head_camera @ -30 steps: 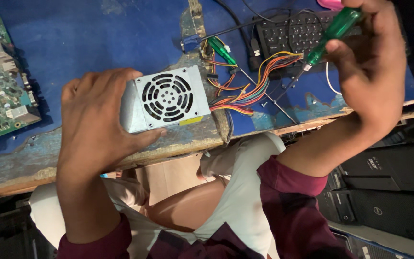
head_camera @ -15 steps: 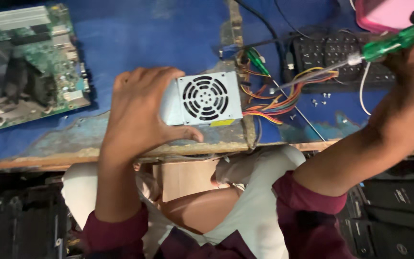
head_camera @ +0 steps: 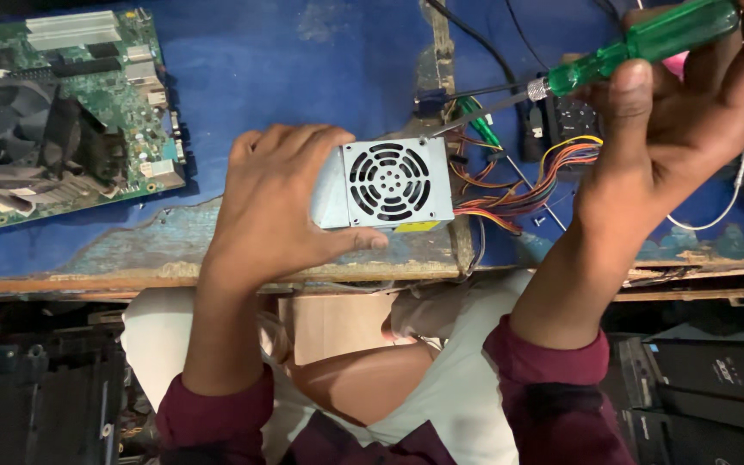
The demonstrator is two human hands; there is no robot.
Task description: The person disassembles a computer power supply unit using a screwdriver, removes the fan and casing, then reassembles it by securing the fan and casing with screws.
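A grey metal power supply point(head_camera: 387, 184) with a round fan grille stands on the worn blue table point(head_camera: 303, 77). My left hand point(head_camera: 275, 202) grips it from the left side, thumb along its lower edge. My right hand point(head_camera: 686, 103) holds a green-handled screwdriver point(head_camera: 639, 47), and the shaft's tip rests at the upper right corner of the power supply. A bundle of coloured wires point(head_camera: 527, 185) runs out of the box to the right.
A green motherboard point(head_camera: 62, 112) with a black cooler fan lies at the table's left. Black cables and a small dark device point(head_camera: 566, 116) lie behind the wires. A white cable point(head_camera: 716, 220) curls at the right. The table edge runs just below the box; my knees are under it.
My right hand has brought the screwdriver down and left, so its tip now touches the power supply's upper right corner. The left hand keeps its hold on the box.
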